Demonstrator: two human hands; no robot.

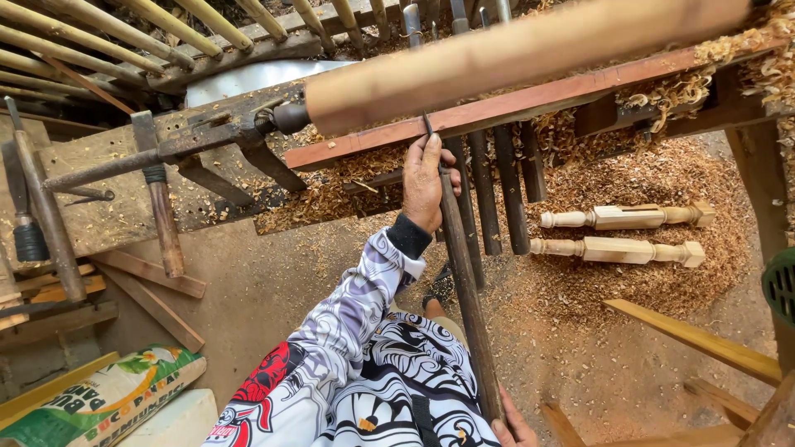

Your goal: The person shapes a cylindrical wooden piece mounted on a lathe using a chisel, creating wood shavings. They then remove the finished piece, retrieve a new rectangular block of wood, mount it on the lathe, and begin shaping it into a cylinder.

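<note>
Head view: my left grip pinches the chisel near its tip, blade touching the blank on the lathe above the rail, right grip at the handle's butt, closure unclear, two turned legs on the shavings-covered floor.

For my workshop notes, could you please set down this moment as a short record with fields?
Setting: wood lathe above a floor covered in shavings
Workpiece: smooth round wooden cylinder mounted on the lathe
Left hand: grips the long turning chisel near its tip, at the reddish tool rest
Right hand: holds the chisel's handle end, mostly out of frame
On the floor: two turned balusters lying side by side
Lower left: printed sack
</note>
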